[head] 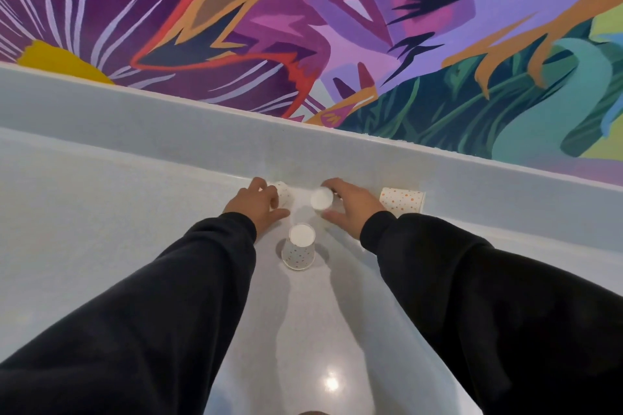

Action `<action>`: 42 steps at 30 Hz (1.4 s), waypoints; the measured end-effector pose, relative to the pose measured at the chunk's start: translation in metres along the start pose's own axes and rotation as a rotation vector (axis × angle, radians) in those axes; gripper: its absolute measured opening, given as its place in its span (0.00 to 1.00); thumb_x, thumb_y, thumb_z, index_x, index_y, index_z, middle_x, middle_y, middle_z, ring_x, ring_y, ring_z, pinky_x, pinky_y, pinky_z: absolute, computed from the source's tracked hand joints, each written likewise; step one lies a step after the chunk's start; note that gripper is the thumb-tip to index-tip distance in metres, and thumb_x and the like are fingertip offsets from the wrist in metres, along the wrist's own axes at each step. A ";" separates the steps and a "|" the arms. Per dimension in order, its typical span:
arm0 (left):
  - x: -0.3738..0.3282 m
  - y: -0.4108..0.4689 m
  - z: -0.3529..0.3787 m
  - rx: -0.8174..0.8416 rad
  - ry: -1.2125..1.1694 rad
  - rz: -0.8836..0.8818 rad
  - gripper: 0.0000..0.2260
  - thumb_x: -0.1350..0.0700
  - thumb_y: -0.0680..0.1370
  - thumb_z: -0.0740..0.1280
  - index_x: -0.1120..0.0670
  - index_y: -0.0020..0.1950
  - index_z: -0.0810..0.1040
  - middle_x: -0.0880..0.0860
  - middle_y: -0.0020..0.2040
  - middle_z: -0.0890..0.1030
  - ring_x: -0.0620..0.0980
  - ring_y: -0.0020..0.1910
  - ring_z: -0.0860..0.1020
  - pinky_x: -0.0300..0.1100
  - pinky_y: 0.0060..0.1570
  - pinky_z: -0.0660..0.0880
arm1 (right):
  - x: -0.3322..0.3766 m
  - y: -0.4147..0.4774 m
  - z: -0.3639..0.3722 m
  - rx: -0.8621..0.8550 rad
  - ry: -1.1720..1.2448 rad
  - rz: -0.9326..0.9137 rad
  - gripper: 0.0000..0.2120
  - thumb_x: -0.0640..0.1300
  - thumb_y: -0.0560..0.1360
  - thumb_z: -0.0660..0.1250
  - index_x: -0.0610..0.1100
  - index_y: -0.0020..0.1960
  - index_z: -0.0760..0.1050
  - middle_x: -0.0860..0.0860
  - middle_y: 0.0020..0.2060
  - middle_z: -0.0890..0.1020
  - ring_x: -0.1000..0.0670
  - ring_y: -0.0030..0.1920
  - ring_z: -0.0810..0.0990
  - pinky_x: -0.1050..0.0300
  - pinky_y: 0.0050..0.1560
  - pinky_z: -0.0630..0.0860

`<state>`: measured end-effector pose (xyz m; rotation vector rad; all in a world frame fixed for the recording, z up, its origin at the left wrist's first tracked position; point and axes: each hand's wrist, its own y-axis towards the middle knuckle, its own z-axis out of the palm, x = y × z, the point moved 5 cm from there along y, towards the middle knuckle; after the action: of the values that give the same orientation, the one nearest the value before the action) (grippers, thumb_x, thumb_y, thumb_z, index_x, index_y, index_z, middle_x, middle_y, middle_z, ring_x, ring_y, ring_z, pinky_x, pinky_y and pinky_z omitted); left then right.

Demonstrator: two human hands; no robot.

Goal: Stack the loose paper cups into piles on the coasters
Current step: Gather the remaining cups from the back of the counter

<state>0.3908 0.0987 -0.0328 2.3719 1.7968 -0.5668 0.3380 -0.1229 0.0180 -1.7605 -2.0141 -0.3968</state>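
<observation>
Several white paper cups with coloured dots are on the pale counter. My left hand (258,204) wraps around one cup (284,193) near the back wall. My right hand (350,207) grips a second cup (321,198), whose white base faces me. A third cup (299,248) stands upside down on the counter between my wrists, untouched. Another cup (403,200) lies on its side against the back ledge, right of my right hand. No coaster shows in this view.
The pale blue counter (135,229) ends at a raised back ledge (505,178) under a colourful painted wall. My dark sleeves cover much of the lower counter. A ceiling light glints on the surface near the bottom.
</observation>
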 end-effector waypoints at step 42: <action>-0.049 -0.120 0.002 0.036 -0.801 -0.120 0.33 0.57 0.66 0.82 0.44 0.65 0.72 0.47 0.56 0.82 0.50 0.58 0.80 0.41 0.50 0.80 | 0.023 -0.065 0.066 0.315 0.358 0.240 0.29 0.51 0.70 0.79 0.49 0.67 0.74 0.48 0.56 0.83 0.45 0.53 0.83 0.44 0.57 0.83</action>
<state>0.2652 0.0886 -0.0014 1.6603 1.5312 -1.3281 0.2632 -0.0808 -0.0230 -1.5802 -1.5053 -0.2757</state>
